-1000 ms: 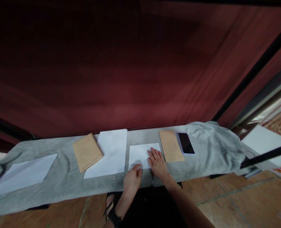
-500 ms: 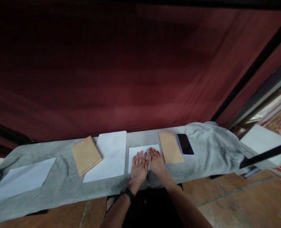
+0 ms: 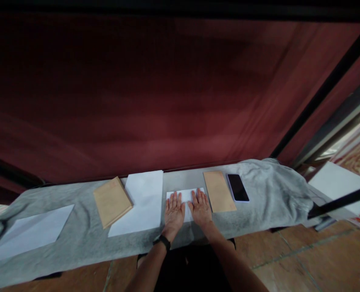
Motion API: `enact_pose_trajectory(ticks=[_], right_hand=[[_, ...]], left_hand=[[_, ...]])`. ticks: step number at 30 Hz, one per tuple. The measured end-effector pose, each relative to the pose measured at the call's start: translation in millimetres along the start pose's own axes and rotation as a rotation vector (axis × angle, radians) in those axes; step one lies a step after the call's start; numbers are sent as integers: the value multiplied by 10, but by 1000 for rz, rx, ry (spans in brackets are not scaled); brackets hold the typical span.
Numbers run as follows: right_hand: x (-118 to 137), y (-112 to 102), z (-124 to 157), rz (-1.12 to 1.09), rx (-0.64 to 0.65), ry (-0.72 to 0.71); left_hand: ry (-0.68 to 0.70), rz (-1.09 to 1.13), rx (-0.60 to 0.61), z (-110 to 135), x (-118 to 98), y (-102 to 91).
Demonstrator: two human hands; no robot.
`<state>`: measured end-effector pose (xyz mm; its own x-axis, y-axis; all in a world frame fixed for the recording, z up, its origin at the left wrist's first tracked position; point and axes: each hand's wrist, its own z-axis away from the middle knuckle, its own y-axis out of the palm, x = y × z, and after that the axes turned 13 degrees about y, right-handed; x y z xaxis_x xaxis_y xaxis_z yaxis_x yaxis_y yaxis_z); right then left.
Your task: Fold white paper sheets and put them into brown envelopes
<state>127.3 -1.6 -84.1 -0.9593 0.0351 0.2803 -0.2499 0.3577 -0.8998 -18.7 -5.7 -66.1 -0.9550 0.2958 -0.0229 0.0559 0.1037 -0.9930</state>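
A small white sheet of paper (image 3: 186,196), perhaps folded, lies on the grey cloth in front of me. My left hand (image 3: 174,211) presses flat on its left side, fingers stretched toward the far edge. On the right side of the sheet rests my right hand (image 3: 200,207), also flat with fingers spread. Just right of the sheet lies a brown envelope (image 3: 219,191). To its left is a stack of larger white paper (image 3: 145,198). Both palms hide much of the small sheet.
Brown envelopes (image 3: 112,201) overlap the left edge of the paper stack. Farther left lies another white sheet (image 3: 30,231). A phone (image 3: 238,187) sits right of the single envelope. The grey cloth (image 3: 85,239) covers a narrow bench against a dark red panel (image 3: 173,101).
My hands have moved apart, the left toward the sheet's left edge and the right toward its right edge. The view has shifted slightly.
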Motion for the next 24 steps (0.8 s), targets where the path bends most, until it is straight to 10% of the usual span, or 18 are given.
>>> enact_pose_trajectory(ticks=[24], right_hand=[[129,-198,131,-63,162,-85]], left_hand=[[139,37,-27,109,-92,84]])
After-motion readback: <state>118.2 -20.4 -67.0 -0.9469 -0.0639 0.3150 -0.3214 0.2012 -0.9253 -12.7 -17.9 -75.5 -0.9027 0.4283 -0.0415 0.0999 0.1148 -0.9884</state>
